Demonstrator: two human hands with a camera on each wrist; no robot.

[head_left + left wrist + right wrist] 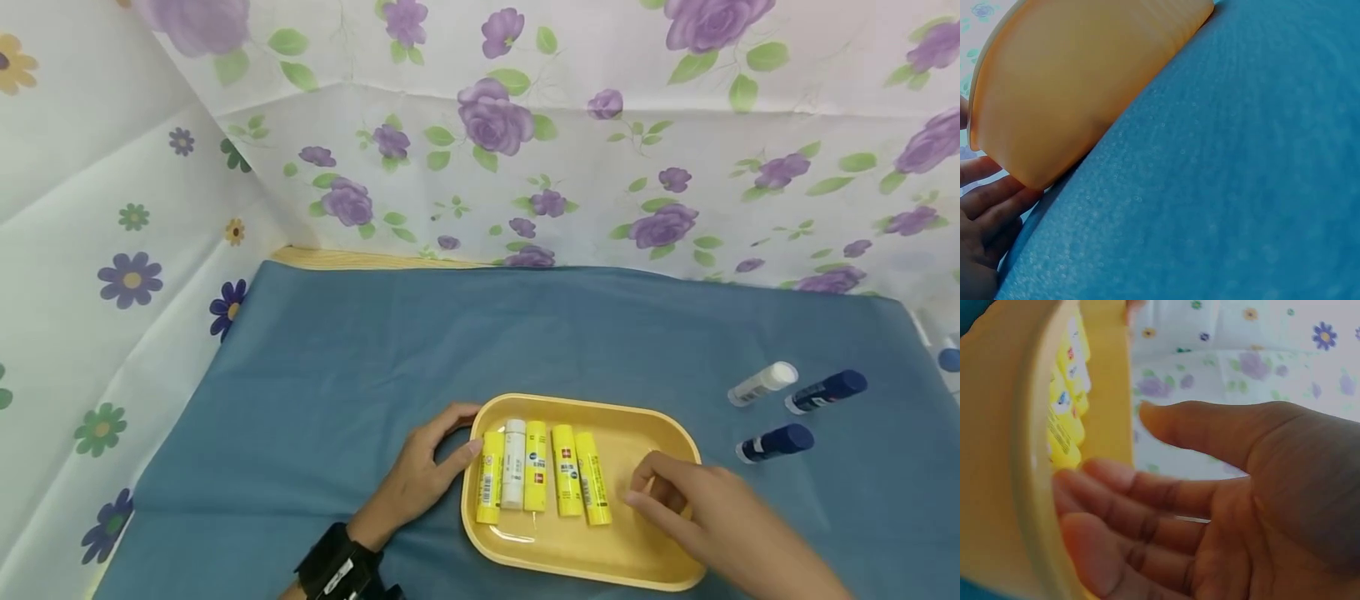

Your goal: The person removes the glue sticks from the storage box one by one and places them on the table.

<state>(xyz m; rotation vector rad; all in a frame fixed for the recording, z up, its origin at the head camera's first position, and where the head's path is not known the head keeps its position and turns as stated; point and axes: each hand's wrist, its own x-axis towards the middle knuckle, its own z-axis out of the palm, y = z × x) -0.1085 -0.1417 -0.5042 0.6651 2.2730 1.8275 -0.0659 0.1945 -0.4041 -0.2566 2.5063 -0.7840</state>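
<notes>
A yellow tray [540,546] holds several yellow glue sticks [567,471] and one white glue stick [513,464], lying side by side in its left and middle part. My left hand [416,475] grips the tray's left end, thumb at the rim; in the left wrist view its fingers [994,197] touch the outer wall. Over the right part of the tray is my right hand [697,500], nearest the rightmost yellow glue stick. The right wrist view shows its thumb [1204,428] apart from its bent fingers, with nothing between them.
To the right of the tray, a white glue stick [762,384] and two dark blue-capped glue sticks [825,392] lie on the blue cloth [300,375]. Flowered sheets [570,158] hang behind the table and at the left.
</notes>
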